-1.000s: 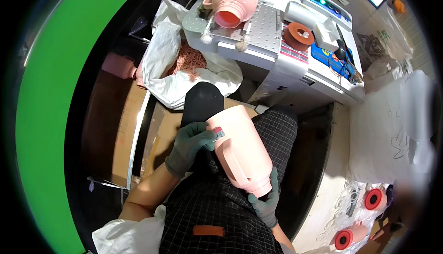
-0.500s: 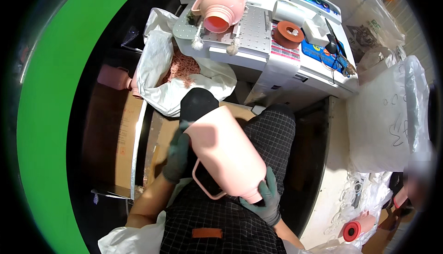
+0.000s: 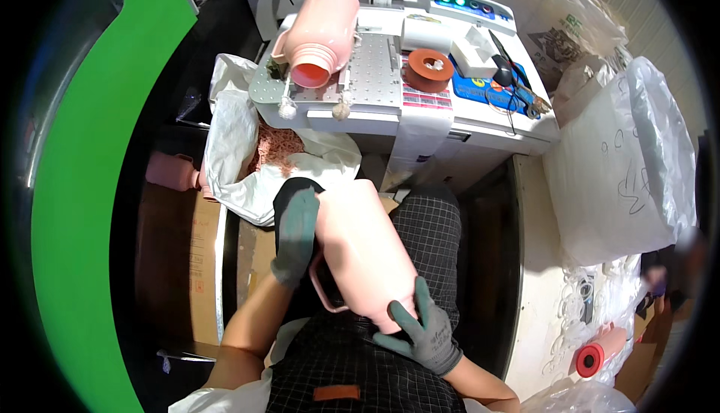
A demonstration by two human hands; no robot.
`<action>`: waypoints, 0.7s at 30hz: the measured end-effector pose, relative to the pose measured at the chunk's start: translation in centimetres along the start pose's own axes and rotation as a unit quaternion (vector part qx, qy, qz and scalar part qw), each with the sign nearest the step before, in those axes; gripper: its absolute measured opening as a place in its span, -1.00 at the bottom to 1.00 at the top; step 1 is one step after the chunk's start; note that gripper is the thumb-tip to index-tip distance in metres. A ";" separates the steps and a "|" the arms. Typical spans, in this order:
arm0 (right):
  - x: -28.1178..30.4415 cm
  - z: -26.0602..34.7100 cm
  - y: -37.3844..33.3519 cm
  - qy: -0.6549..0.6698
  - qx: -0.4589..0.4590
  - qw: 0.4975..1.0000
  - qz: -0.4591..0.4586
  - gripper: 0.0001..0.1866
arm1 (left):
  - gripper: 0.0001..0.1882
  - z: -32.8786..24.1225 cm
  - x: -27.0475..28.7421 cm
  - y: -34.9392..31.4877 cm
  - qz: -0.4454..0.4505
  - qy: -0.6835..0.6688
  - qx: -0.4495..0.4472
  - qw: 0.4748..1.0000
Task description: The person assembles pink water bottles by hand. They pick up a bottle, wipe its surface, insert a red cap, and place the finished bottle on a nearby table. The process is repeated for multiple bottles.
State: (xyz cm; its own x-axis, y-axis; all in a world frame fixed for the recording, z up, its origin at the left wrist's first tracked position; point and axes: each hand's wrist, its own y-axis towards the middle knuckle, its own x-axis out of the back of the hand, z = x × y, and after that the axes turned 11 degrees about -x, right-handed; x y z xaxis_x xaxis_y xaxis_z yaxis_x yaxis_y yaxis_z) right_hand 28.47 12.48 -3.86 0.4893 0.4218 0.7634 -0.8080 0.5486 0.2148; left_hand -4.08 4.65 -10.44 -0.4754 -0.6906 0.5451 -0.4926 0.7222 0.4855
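Observation:
A glossy pink plastic jug [image 3: 360,248] with a side handle [image 3: 322,289] lies slanted over my lap. Its broad end points away from me, and its narrow neck is toward my right hand [image 3: 424,330]. That hand, in a grey-green glove, grips the neck, with a finger reaching up onto the shoulder. My left hand [image 3: 296,225], gloved alike, is stretched out along the jug's left side near the broad end, back of the hand up. Its fingertips are at the jug's edge and partly blurred.
Another pink jug [image 3: 322,34] lies on a machine's perforated plate [image 3: 367,76]. A white sack [image 3: 232,143] holds pink shavings [image 3: 277,147]. An orange tape roll [image 3: 429,70] is on the machine. More pink jugs lie left [image 3: 172,171] and lower right [image 3: 600,349]; a large white bag [image 3: 607,166] stands right.
My left hand has moved up along the jug and now shows its back, stretched out. The jug has shifted slightly left; my right hand's fingers have spread on its neck. The view has tilted.

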 end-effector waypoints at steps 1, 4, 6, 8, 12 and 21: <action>0.7 0.6 0.5 0.037 -0.013 0.999 0.021 -0.18 | -0.68 0.6 -0.1 1.5 -0.009 0.099 -0.136 0.986; 2.2 -0.4 2.1 0.018 0.037 0.999 0.000 -0.11 | -0.70 -0.8 -1.2 4.6 0.040 -0.010 -0.059 0.997; 1.5 0.9 4.4 0.037 -0.011 0.999 0.030 -0.03 | -0.70 -2.4 -3.0 5.1 0.077 -0.141 0.032 0.986; -1.5 1.0 5.3 -0.008 -0.009 0.996 0.091 0.10 | -0.72 -1.8 -5.4 4.1 0.053 -0.227 0.007 0.973; -4.1 -0.7 7.5 0.025 -0.011 0.999 0.016 0.22 | -0.76 -2.2 -6.7 2.9 0.030 -0.178 -0.041 0.983; -6.8 -1.0 4.7 0.122 -0.032 0.992 0.009 0.26 | -0.66 -0.9 -6.7 1.7 0.067 0.241 -0.300 0.920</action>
State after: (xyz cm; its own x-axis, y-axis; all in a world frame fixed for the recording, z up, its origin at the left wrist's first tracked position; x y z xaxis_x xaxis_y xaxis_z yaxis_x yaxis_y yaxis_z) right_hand 21.72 12.91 -8.68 0.5468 0.5897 0.5944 -0.7985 0.5808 0.1582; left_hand -1.07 10.54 -12.72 -0.0520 -0.6012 0.7974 0.1077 0.7905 0.6030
